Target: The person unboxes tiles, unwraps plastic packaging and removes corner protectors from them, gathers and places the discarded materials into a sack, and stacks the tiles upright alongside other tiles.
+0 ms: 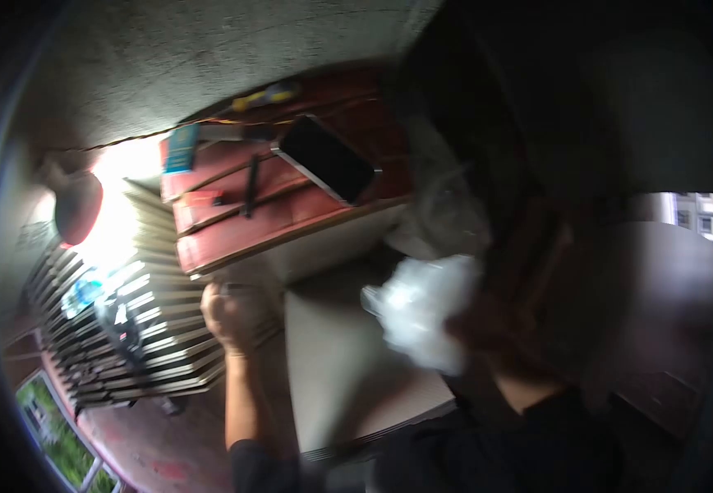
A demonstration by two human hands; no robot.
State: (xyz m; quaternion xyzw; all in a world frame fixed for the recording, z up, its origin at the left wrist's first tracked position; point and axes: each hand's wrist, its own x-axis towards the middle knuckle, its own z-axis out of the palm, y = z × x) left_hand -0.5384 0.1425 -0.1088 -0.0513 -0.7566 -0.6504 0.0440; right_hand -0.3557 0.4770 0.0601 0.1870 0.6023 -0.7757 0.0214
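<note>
My right hand (484, 324), dark in shadow and blurred, is closed on a crumpled wad of whitish plastic (422, 312). This plastic is above a pale grey flat stack of sheets (336, 357) in front of me. My left hand (222, 314) is to the left of that stack, just below the front edge of the red surface. Its fingers are curled together, and a blurred greyish shape lies beside them; I cannot make out what they hold. More clear plastic (447, 214) hangs behind the wad, dim in the shade.
A red slatted surface (241, 234) bears a dark flat-screen device (328, 158), a black stick-like tool (251, 185), a teal packet (181, 149) and a yellow-handled tool (264, 97). Left stands a pile of slatted panels (167, 329). A round pale shape (669, 296) is at right.
</note>
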